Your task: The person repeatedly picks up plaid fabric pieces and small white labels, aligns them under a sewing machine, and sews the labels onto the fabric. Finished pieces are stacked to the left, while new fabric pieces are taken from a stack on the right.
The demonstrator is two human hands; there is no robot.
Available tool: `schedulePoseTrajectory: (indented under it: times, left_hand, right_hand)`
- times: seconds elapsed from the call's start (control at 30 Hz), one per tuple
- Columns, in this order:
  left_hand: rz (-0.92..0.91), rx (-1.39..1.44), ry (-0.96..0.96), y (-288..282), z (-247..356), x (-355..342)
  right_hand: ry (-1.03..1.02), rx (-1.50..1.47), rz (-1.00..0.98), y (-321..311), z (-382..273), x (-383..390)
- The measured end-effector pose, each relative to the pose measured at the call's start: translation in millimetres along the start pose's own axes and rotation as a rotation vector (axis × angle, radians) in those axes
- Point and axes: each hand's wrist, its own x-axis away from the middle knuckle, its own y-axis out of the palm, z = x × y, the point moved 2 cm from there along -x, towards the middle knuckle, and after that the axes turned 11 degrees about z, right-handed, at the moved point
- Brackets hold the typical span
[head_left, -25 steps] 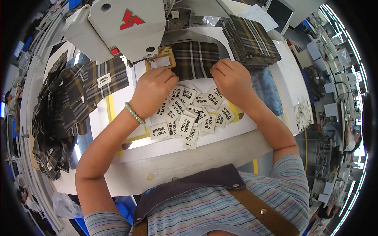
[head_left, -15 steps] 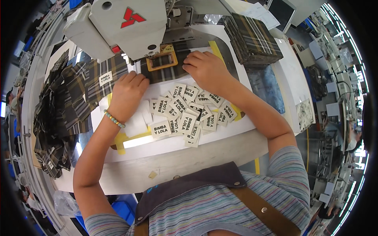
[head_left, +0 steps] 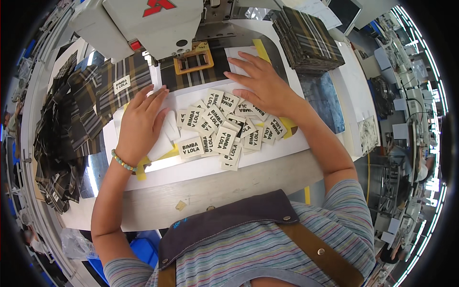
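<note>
A dark plaid fabric panel (head_left: 168, 78) lies under the yellow clamp frame (head_left: 209, 58) of a sewing machine (head_left: 158, 28). Near the panel's front edge, my left hand (head_left: 141, 124) is open, fingers extended and thumb apart, fingertips beside the fabric. My right hand (head_left: 263, 86) is open too, its fingers spread over the white surface just right of the frame. Between my hands is a loose pile of cream printed labels (head_left: 190, 147), some overlapping. Another plaid piece (head_left: 106, 98), left of my left hand's fingers, carries one cream label (head_left: 122, 84).
A neat stack of plaid pieces (head_left: 311, 40) stands at the far right. Crumpled plaid fabric (head_left: 57, 158) heaps along the left edge. Yellow tape (head_left: 262, 50) marks the white work surface. A clear plastic bag (head_left: 76, 244) and a blue bin (head_left: 146, 248) sit below the table's front.
Both hands have opened: the right hand's bent fingers have spread out, and the left has drawn slightly left with its thumb apart. The whole view has shifted a little.
</note>
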Motion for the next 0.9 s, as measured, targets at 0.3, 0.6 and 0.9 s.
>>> schedulePoseTrajectory:
  times: [0.3, 0.6, 0.9]
  left_hand:
    - [0.1, 0.132, -0.055, 2.3, -2.1, 1.9]
    - [-0.037, 0.158, -0.094, 3.4, -8.2, 9.2]
    - [-0.038, 0.183, -0.104, 5.8, -5.3, 9.9]
  right_hand:
    - [0.062, -0.092, 0.025, -5.1, 6.3, -0.7]
    - [-0.016, -0.018, 0.027, -0.2, 8.7, -0.7]
    - [-0.023, -0.044, 0.014, 3.5, 9.9, 4.1]
